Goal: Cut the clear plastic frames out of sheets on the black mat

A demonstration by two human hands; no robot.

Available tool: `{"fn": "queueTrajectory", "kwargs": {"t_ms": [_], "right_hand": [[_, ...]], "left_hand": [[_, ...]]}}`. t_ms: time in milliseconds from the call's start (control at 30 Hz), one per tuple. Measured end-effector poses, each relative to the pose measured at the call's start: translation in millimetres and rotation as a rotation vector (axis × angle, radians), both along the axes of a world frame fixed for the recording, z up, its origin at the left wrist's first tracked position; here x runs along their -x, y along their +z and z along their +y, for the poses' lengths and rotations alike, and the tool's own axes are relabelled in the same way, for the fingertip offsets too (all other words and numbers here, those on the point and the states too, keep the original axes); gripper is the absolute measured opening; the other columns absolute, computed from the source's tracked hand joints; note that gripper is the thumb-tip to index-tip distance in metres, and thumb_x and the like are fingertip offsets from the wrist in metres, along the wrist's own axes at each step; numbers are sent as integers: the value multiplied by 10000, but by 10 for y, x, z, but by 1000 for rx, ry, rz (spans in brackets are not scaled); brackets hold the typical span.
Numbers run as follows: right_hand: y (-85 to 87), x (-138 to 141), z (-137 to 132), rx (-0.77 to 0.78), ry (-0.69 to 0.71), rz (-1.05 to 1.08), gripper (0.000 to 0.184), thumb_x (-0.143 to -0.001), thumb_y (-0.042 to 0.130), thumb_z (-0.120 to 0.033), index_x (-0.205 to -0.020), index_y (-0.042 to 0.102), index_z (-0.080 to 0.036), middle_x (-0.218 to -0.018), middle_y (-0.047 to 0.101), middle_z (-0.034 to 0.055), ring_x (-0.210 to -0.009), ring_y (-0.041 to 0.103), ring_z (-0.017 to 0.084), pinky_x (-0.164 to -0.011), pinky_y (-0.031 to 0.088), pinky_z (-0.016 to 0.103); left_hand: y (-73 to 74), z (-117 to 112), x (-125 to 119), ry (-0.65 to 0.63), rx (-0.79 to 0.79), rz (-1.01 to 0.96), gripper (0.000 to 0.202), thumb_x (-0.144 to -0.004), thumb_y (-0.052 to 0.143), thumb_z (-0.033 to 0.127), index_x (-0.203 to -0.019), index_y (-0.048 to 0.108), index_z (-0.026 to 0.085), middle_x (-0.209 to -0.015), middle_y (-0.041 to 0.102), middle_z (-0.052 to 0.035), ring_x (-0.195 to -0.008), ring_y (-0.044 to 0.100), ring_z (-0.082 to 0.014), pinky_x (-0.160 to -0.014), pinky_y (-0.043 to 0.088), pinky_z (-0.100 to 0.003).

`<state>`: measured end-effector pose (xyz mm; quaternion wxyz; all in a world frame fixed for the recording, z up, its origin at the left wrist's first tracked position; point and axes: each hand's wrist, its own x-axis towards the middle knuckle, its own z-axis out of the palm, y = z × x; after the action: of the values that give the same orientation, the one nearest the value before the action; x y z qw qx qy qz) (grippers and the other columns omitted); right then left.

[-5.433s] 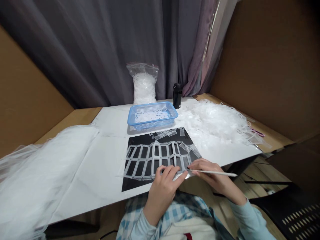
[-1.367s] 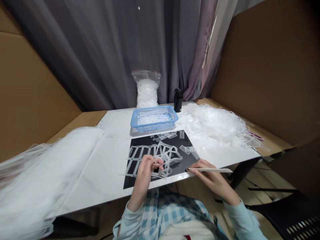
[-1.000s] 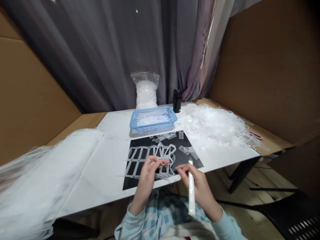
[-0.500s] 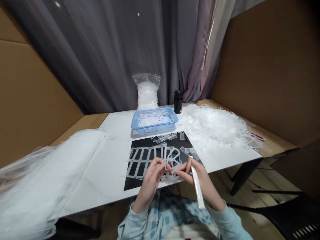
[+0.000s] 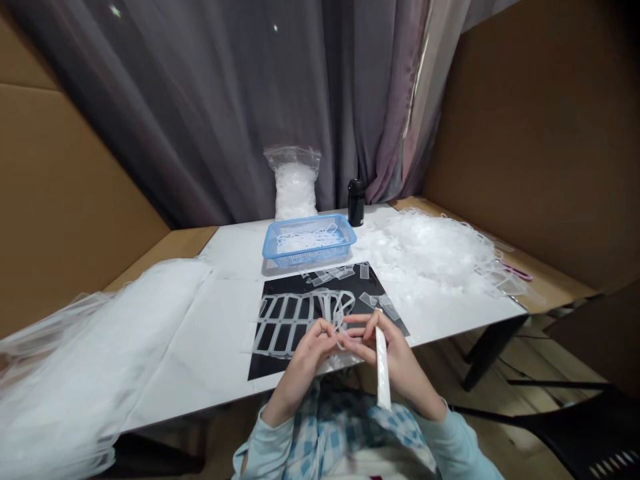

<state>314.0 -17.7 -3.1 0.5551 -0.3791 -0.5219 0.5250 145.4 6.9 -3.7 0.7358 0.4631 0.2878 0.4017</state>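
A translucent plastic lattice of rectangular frames [image 5: 293,320] lies on a black mat [image 5: 280,363] at the table's near edge, its right end lifted and crumpled. My left hand [image 5: 311,350] pinches that lifted end with closed fingers. My right hand [image 5: 395,353] meets it from the right, fingers also on the lattice, while gripping a white stick tool [image 5: 382,370] that points back toward my body. Small clear rectangular pieces [image 5: 334,273] lie scattered on the mat's far part.
A blue basket [image 5: 309,239] with white scraps stands behind the mat. Further back are a clear bag of white pieces [image 5: 295,183] and a black bottle [image 5: 356,202]. A heap of white plastic scrap [image 5: 440,250] lies right. White gauzy sheets [image 5: 75,353] cover the left.
The lattice was flat on the mat; my left hand peeled its right end up. My right hand swung the stick from pointing right to pointing at me and joined the left at the lattice.
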Motion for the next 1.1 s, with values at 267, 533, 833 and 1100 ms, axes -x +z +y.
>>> {"fn": "queueTrajectory", "kwargs": {"t_ms": [267, 533, 833, 1100], "right_hand": [[-28, -194, -14, -82, 43, -123, 300, -826, 701, -351, -743, 451, -208, -1206, 614, 121, -813, 654, 191, -730, 565, 356], [-219, -497, 10, -164, -267, -354, 277, -877, 630, -345, -724, 447, -204, -1043, 657, 121, -816, 636, 202, -710, 498, 316], [-315, -721, -21, -128, -464, -339, 264, -867, 640, -365, -754, 459, -209, -984, 653, 99, -905, 627, 227, -733, 459, 300], [-402, -741, -6, -135, -421, -428, 222, -891, 592, -356, -787, 460, -211, -1026, 638, 96, -1009, 607, 243, -794, 428, 303]], "left_hand": [[11, 8, -26, 137, 47, 17, 287, -832, 625, 377, -855, 410, 188, -730, 653, -18, -703, 640, -168, -753, 477, -302], [21, 45, -12, 312, 205, -176, 336, -724, 749, 290, -806, 448, 166, -549, 335, 96, -474, 359, -32, -488, 327, -158], [21, 99, 26, 288, 272, -225, 376, -700, 770, 273, -744, 413, 167, -533, 235, 103, -449, 197, -26, -422, 204, -146], [430, 231, 105, 17, -245, 527, 313, -815, 669, 447, -818, 602, 141, -551, 380, 61, -470, 305, -47, -441, 213, -173]]}}
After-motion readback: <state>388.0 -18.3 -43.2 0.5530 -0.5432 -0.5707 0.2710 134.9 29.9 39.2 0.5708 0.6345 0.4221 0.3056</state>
